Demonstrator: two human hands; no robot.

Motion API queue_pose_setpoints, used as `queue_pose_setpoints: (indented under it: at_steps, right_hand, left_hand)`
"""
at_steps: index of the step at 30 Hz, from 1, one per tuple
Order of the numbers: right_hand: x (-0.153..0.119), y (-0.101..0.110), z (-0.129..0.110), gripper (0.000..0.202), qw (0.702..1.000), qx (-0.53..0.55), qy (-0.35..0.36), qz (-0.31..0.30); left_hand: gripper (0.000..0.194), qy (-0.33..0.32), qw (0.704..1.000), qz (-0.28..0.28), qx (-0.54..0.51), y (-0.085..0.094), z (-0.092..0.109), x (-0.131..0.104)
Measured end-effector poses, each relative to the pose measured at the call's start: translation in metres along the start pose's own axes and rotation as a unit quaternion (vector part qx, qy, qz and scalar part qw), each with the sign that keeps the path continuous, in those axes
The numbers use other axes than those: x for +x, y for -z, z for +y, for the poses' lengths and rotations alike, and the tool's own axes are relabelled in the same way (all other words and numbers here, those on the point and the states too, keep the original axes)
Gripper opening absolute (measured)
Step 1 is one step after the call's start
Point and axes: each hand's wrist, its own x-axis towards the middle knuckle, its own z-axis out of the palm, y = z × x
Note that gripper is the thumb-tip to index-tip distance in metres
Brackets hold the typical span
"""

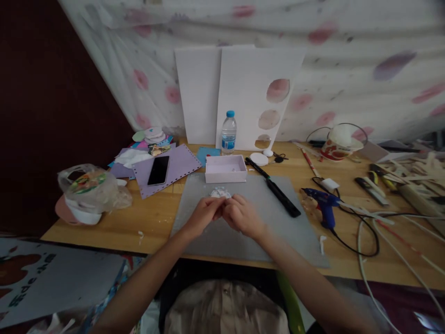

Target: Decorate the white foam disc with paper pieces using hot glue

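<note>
My left hand (204, 214) and my right hand (245, 217) meet over the grey mat (250, 243), fingers closed and pressed together. A small whitish piece with a ragged, patchy surface (220, 191) shows just beyond the fingertips. Both hands seem to grip it, though my fingers cover its near side and what it is stays unclear. Just past it stands an open pale pink box (225, 177). A black-handled tool (282, 197), its kind unclear, lies slantwise on the mat to the right of my right hand.
Behind the box stands a water bottle (229, 134) before white boards (239, 97). A phone (159, 170) rests on purple paper (184, 160) at left, near a plastic bag (97, 185). At right are a blue glue gun (325, 204), looping cables, a paper bucket (339, 146) and wood sticks (422, 169).
</note>
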Motion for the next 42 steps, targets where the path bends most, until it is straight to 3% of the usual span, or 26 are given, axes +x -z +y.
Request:
queue_pose_setpoints:
  at_steps: [4, 8, 11, 15, 18, 22, 25, 30, 35, 42]
  right_hand:
    - [0.001, 0.003, -0.015, 0.025, 0.998, -0.048, 0.029, -0.015]
    - [-0.01, 0.009, -0.024, 0.022, 0.998, -0.038, -0.001, -0.052]
    - [-0.034, 0.018, -0.024, 0.017, 0.995, -0.021, -0.089, -0.048]
    - [-0.073, 0.03, -0.014, 0.017, 0.966, -0.029, -0.244, 0.085]
    - [-0.087, 0.03, 0.0, 0.015, 0.942, -0.022, -0.317, 0.106]
    - [-0.078, 0.014, 0.02, 0.027, 0.943, 0.028, -0.331, 0.038]
    - [-0.064, 0.0, 0.03, 0.049, 0.951, 0.046, -0.303, -0.048]
    - [-0.054, -0.013, 0.034, 0.084, 0.955, -0.04, -0.246, -0.161]
    - [-0.054, -0.019, 0.026, 0.096, 0.944, -0.094, -0.245, -0.202]
    - [-0.05, -0.02, 0.007, 0.091, 0.93, -0.091, -0.282, -0.215]
  left_hand:
    - [0.05, 0.006, 1.0, -0.018, 0.0, 0.002, -0.001, -0.003]
    - [0.051, -0.016, 0.998, -0.043, 0.043, 0.006, -0.005, -0.003]
    - [0.048, -0.007, 0.999, 0.0, 0.049, 0.016, -0.01, -0.002]
    - [0.046, 0.019, 0.997, 0.064, 0.029, 0.042, -0.023, 0.002]
    - [0.043, 0.02, 0.991, 0.124, 0.033, 0.061, -0.035, 0.011]
    - [0.041, 0.005, 0.99, 0.138, -0.005, 0.072, -0.044, 0.033]
    - [0.043, 0.02, 0.995, 0.091, -0.03, 0.07, -0.049, 0.05]
    - [0.046, 0.027, 1.0, 0.005, 0.0, 0.07, -0.061, 0.058]
    - [0.049, 0.048, 0.998, -0.024, 0.039, 0.073, -0.062, 0.051]
    - [0.052, 0.077, 0.996, -0.028, 0.035, 0.08, -0.066, 0.042]
